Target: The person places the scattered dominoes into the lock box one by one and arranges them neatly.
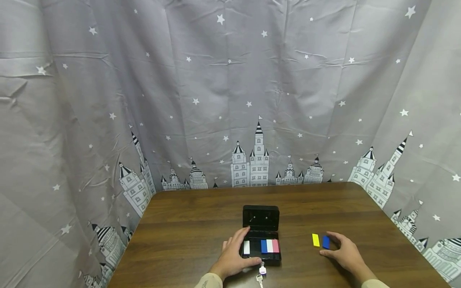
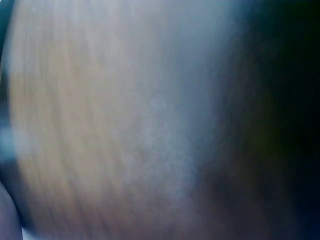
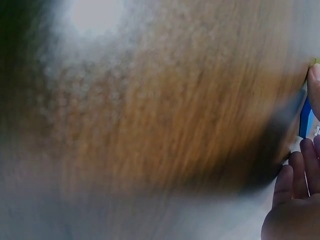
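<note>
A small black cash box (image 1: 255,253) stands with its lid (image 1: 261,218) raised. My left hand (image 1: 234,253) holds its left side, thumb at the front edge and fingers by the rear corner. Inside lie a white block (image 1: 246,247) on the left, and a blue block (image 1: 264,246), another white block (image 1: 269,246) and a pink block (image 1: 275,246) side by side on the right. My right hand (image 1: 345,253) pinches a separate blue block (image 1: 325,242) end to end between thumb and fingers. Close to its left lies a yellow block (image 1: 315,240).
Keys (image 1: 259,277) hang at the box's front, beside my left thumb. The brown wooden table (image 1: 191,224) runs back to a grey curtain (image 1: 201,80) printed with stars and castles. The left wrist view is mostly blur.
</note>
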A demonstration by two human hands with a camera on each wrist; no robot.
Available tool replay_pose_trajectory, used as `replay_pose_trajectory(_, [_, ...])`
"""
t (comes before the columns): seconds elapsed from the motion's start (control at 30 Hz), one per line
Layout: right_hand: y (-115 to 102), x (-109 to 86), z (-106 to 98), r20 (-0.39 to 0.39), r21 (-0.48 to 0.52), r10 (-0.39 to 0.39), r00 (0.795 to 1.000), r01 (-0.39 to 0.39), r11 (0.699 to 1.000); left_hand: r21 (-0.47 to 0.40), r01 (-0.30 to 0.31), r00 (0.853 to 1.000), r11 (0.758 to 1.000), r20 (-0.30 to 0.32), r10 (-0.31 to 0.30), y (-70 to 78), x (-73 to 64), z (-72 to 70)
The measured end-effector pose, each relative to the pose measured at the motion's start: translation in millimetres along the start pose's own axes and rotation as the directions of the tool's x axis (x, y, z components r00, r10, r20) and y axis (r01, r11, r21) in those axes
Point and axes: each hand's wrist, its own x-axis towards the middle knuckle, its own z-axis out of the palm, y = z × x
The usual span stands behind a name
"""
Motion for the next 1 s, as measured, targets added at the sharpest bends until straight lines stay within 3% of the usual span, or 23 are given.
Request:
replay_pose_trajectory(0.7, [1.4,-0.2,1.5,-0.002,-0.012,-0.037,0.999,0.037,0.999,-0.026,0.058,0.997,0.998,0.046,-0.057,3.8,1.2,-3.7])
replay_pose_trajectory(1.0, [1.6,-0.1,1.0,0.002,-0.018,-0.025,1.0,0.025,1.0,0.014,0.002,1.0,1.0,0.013,-0.002,3.1,-1.0,-2.4])
